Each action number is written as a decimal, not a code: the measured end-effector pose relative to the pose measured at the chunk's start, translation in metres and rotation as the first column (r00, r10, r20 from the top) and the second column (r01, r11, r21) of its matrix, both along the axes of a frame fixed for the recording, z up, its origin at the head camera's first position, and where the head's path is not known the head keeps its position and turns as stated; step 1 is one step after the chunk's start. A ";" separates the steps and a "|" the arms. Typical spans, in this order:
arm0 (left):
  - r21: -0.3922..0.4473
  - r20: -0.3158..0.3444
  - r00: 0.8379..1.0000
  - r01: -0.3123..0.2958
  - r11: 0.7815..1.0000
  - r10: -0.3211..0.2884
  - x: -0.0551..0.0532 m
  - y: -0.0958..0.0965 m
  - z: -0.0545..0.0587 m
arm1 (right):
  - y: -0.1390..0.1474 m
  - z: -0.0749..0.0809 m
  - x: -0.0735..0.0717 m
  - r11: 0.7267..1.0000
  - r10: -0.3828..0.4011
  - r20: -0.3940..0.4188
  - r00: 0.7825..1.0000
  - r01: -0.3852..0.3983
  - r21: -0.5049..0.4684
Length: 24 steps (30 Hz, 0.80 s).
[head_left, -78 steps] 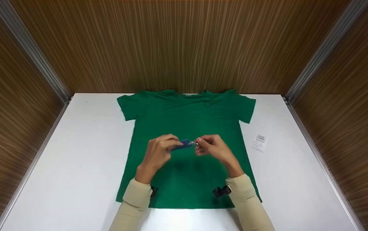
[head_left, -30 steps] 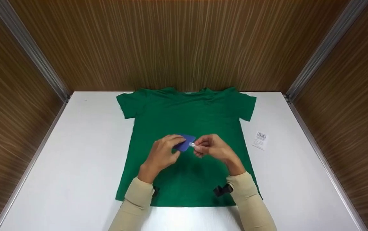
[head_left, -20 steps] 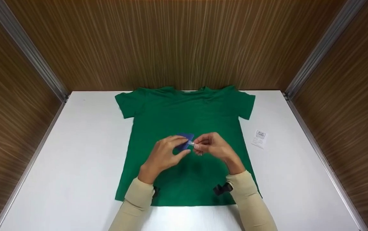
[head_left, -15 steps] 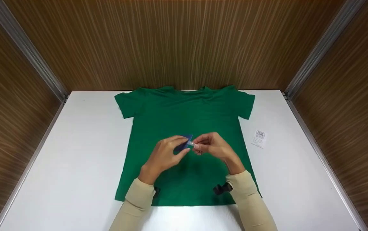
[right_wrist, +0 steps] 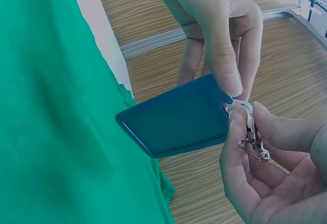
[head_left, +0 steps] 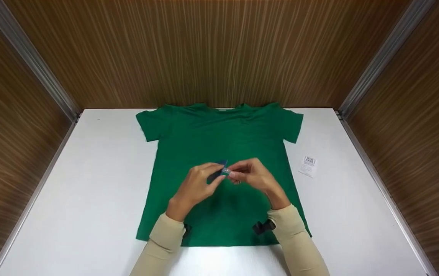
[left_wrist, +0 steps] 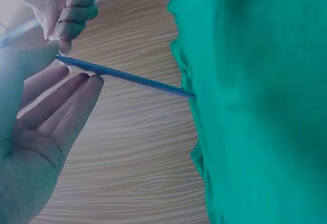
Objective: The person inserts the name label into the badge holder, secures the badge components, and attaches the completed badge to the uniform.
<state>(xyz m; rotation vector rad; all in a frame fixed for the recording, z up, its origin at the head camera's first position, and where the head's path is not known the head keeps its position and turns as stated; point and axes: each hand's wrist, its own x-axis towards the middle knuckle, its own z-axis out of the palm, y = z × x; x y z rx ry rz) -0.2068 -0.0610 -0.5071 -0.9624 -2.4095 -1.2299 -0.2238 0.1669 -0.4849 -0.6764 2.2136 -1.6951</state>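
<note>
Above the green T-shirt (head_left: 223, 134), my left hand (head_left: 195, 183) pinches a blue badge holder (right_wrist: 176, 119) by its slotted end, thumb at the corner. The holder has a clear window and rounded corners; the left wrist view shows it edge-on. A short clear strap joins it to a metal badge clip (right_wrist: 254, 138). My right hand (head_left: 256, 177) grips this clip between thumb and fingers, close to the left fingertips. In the head view the left fingers hide much of the holder.
The T-shirt lies flat and spread on the white table (head_left: 89, 184), collar towards the back wall. A small white printed card (head_left: 308, 166) lies right of the shirt. Wood-grain panels (head_left: 212, 53) stand at the back and both sides.
The badge holder has turned from showing its blue face to nearly edge-on in the head view. My left thumb has come up to the strap end; my right hand keeps the clip.
</note>
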 end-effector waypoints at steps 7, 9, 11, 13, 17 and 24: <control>-0.002 -0.028 0.999 -0.026 1.000 0.025 -0.001 0.000 -0.001 | -0.002 0.000 0.000 1.000 0.004 -0.004 1.000 -0.004 -0.002; -0.004 -0.041 0.998 -0.037 0.999 0.037 -0.001 0.000 0.000 | -0.002 0.000 0.000 1.000 0.000 -0.007 1.000 0.000 -0.002; -0.004 -0.050 0.997 -0.053 0.999 0.053 -0.001 0.001 0.000 | -0.003 0.001 0.000 1.000 -0.011 -0.010 1.000 0.011 0.005; 0.001 -0.056 0.997 -0.061 0.998 0.061 -0.001 0.001 0.000 | -0.004 0.002 0.001 1.000 -0.024 -0.008 1.000 0.024 0.010; 0.018 -0.064 0.996 -0.067 0.998 0.068 -0.001 0.003 0.000 | -0.005 0.002 0.001 0.999 -0.040 -0.004 0.999 0.040 0.013; 0.040 -0.096 0.992 -0.082 0.996 0.085 0.000 0.004 -0.001 | -0.007 -0.002 0.002 0.999 -0.052 -0.003 0.999 0.052 -0.015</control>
